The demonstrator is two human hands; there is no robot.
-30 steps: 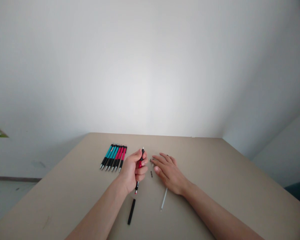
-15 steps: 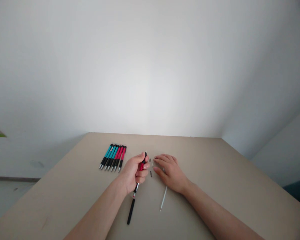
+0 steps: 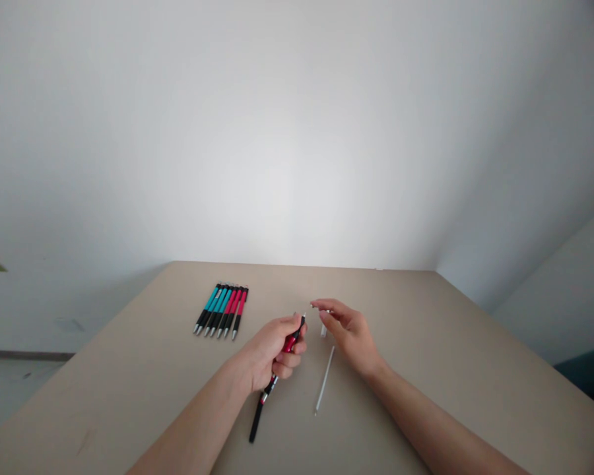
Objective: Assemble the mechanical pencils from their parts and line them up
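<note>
My left hand (image 3: pixel 280 349) is closed round a red and black pen barrel (image 3: pixel 290 343), its narrow end pointing up and right toward my other hand. Just across from it, my right hand (image 3: pixel 349 330) is raised a little with thumb and index finger drawn together. Something tiny shows at those fingertips, too small to name. Below the right hand a slim white rod (image 3: pixel 325 381) lies on the table, and a short whitish piece (image 3: pixel 323 330) shows under its fingers. A black sleeve-like piece (image 3: pixel 256 422) lies below my left hand, near the barrel's lower end.
Several pens (image 3: pixel 221 310) lie side by side at the back left, teal ones then red ones, all with black grips and silver tips. The beige table (image 3: pixel 400 316) meets a white wall (image 3: pixel 297 145) behind.
My right hand has lifted off the table, its fingers now drawn together. My left hand has moved right and tilted the barrel toward it. Small dark pieces between the hands no longer show.
</note>
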